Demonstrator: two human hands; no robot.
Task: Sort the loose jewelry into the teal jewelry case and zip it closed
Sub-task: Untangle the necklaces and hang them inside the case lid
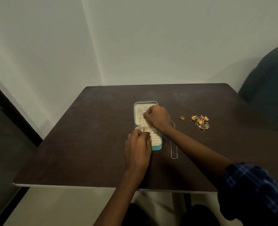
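Sorting is underway: right hand [157,119] apparently pinches a fine chain in the open teal jewelry case [157,146], left hand [138,144] clenched steadying its front edge; next, the loose necklace [173,144] at three o'clock needs lifting in.

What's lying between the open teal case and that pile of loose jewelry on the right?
Head view: a thin silver chain beside the teal case, then a lone gold ring before the pile.

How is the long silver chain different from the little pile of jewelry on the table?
The silver chain is one thin, pale piece laid out in a long narrow loop; the jewelry pile is many small pieces heaped together. The chain is plain silver, while the pile shows gold, orange and green. The chain lies just right of the teal jewelry case; the pile sits farther right. Both lie loose on the dark table, outside the case.
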